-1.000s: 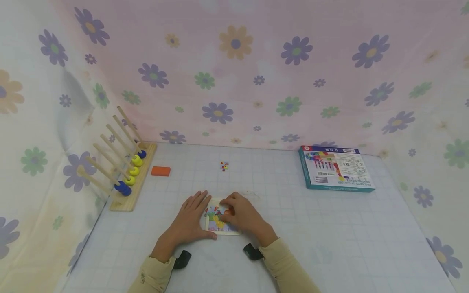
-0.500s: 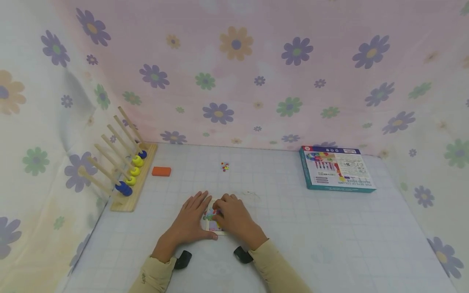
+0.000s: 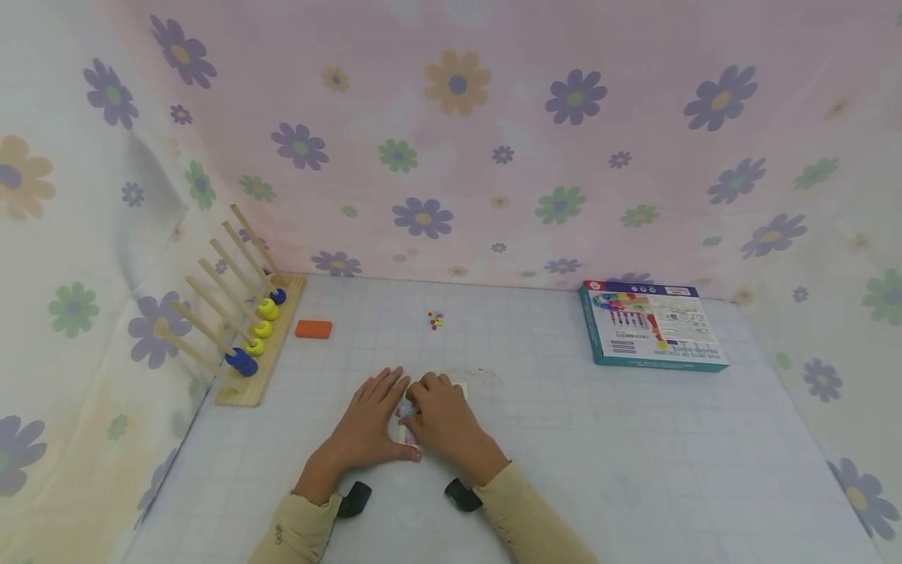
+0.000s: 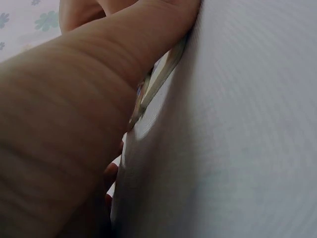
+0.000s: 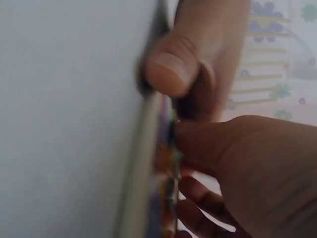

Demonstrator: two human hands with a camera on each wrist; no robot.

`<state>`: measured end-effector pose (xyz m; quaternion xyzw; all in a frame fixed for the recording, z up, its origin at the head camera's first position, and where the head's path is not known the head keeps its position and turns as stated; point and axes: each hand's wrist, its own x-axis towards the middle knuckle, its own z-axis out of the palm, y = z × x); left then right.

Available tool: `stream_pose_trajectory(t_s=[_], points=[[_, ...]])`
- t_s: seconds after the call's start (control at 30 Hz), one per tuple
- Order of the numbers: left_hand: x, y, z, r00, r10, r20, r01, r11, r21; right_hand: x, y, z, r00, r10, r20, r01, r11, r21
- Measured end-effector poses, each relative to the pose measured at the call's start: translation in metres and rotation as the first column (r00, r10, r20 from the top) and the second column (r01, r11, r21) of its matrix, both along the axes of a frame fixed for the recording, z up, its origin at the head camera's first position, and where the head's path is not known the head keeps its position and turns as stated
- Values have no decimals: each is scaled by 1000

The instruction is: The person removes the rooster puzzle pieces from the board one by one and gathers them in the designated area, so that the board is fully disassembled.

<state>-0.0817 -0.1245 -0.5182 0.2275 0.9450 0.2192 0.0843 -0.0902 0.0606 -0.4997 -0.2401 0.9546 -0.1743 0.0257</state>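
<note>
A small jigsaw puzzle in a pale frame (image 3: 461, 388) lies on the table between the hands, mostly covered by them. My left hand (image 3: 362, 423) rests along its left side, fingers extended and thumb spread at the near corner. Over the picture, my right hand (image 3: 445, 419) has curled fingers and pinches a puzzle piece (image 3: 408, 408) near the left side; most of that piece is hidden. In the right wrist view, the thumb (image 5: 198, 144) is right at the colourful puzzle surface. The frame's edge (image 4: 161, 77) shows under my left hand in the left wrist view.
One loose puzzle piece (image 3: 435, 319) lies farther back. An orange block (image 3: 313, 329) sits beside a wooden peg stand (image 3: 271, 337) with blue and yellow beads at left. A teal-edged box (image 3: 651, 327) lies at back right. Flowered cloth walls surround the table.
My right hand has moved left across the puzzle, toward my left hand, and now covers more of the picture. My left hand keeps its place.
</note>
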Motion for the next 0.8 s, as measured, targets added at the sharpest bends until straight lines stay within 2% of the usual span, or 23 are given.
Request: stream_pose_trajectory(t_s=[0.1,0.23,0.37,0.5,0.6,0.8], points=[[0,1,1,1000,4,7,-4,1000,7,-2,7,2,1000,24,3,-24,999,-43],[0,2,2,1000,4,4,-4,1000,1,-2,14,2,1000,14,23,-12,996,-86],[0,2,0,1000,3,-5,-3,1000,-10,1,11,-3,999,-8,41,10,998,-65],[-1,2,-3,1000,-2,-14,2,1000,-16,3,7,-5,999,-30,16,31,999,-16],[-1,2,-4,1000,-3,-23,3,1000,-12,4,7,-4,1000,-28,7,28,999,-32],[0,1,-3,1000,0,-15,0,1000,-1,4,14,0,997,-1,78,9,994,-107]])
